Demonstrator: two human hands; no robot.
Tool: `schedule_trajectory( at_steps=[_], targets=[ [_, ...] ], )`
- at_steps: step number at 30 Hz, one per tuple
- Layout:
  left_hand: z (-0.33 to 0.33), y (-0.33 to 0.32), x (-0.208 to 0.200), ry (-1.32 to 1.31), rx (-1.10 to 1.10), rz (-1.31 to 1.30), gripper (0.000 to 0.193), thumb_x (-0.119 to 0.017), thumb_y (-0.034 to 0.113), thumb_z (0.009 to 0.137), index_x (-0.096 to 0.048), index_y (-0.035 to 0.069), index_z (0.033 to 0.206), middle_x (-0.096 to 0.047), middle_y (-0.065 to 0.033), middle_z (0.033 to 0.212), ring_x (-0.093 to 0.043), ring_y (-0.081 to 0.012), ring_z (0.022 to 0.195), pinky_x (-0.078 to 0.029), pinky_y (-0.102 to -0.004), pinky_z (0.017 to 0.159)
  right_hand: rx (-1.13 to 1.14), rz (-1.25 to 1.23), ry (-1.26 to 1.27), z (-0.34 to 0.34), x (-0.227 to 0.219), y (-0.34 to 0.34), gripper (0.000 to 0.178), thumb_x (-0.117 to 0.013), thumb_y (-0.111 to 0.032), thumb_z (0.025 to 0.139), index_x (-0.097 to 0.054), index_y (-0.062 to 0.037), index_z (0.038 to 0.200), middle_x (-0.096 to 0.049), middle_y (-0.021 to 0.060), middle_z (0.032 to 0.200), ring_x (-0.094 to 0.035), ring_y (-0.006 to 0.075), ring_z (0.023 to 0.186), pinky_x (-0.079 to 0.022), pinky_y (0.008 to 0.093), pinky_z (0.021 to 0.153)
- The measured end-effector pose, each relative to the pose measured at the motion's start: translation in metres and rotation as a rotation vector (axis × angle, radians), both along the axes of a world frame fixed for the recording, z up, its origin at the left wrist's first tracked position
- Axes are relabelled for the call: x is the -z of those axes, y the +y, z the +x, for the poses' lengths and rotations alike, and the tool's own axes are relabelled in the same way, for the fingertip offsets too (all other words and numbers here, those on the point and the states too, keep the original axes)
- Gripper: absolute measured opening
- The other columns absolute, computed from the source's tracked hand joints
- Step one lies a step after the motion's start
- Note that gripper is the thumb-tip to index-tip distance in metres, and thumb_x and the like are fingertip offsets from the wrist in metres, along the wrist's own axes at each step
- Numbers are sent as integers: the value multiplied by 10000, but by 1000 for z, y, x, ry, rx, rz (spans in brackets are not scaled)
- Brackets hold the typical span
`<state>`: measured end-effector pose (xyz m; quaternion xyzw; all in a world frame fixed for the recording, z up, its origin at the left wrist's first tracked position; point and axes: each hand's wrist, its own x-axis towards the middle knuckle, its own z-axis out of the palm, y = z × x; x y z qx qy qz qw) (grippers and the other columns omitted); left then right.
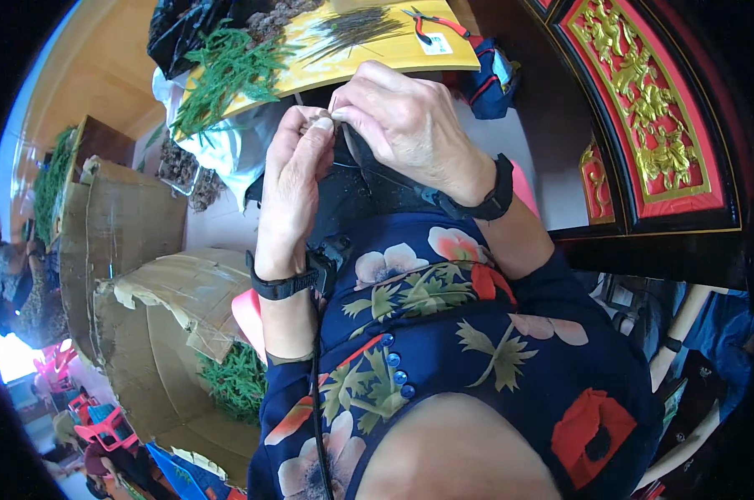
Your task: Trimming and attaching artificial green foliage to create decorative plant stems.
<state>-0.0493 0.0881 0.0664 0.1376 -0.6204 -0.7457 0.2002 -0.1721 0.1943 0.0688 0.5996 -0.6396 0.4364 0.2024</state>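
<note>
In front of my chest, just off the near edge of the yellow table (314, 79), my two hands meet at the fingertips. My left hand (294, 167) is closed, pinching a small brown piece (318, 117) between thumb and fingers; it resembles a pine cone, mostly hidden. Against it, my right hand (410, 121) is closed in a pinch on what looks like a thin dark wire (334, 102). On the table beyond lie loose thin dark wires (356, 32), red-handled pliers (435, 23), green artificial sprigs (235, 71) and brown cone-like clumps (270, 21).
At left stands an open cardboard box (144, 342) with green sprigs (234, 383) inside. A basket of brown clumps (181, 171) sits under the table's left side. A carved red and gold panel (644, 100) stands at right. Other people (23, 267) are nearby.
</note>
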Motion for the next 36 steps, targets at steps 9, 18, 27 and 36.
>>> schedule_trajectory(
  at_steps=[9,18,27,36],
  targets=[
    [-5,9,-10,-31,-270,-1065,112,-500,110,915,-486,9,961,-539,-155,784,-539,-292,712,-430,-358,627,44,50,-275,2,-1,5,115,-641,-68,795,-639,-13,896,-600,95,722,-591,160,595,-467,248,547],
    [-5,6,-4,-8,-181,-488,91,-498,128,917,-508,42,946,-454,-26,677,-434,-145,577,-353,-253,539,-143,39,-575,-8,-8,7,187,-640,-26,800,-643,-18,987,-563,34,692,-534,61,588,-423,199,537],
    [-5,-4,-4,-3,124,145,136,-480,203,922,-520,74,914,-320,81,632,-262,-24,536,-180,-180,479,-215,9,-72,-25,-10,9,219,-693,-50,751,-669,-78,967,-560,44,878,-535,125,649,-438,227,564],
    [-3,-1,-2,-26,147,173,125,-485,182,919,-516,61,925,-361,61,629,-314,-46,525,-239,-197,472,-106,-64,105,-16,-15,8,150,-698,-50,733,-659,-47,877,-565,82,907,-559,191,704,-458,252,626]
  ],
)
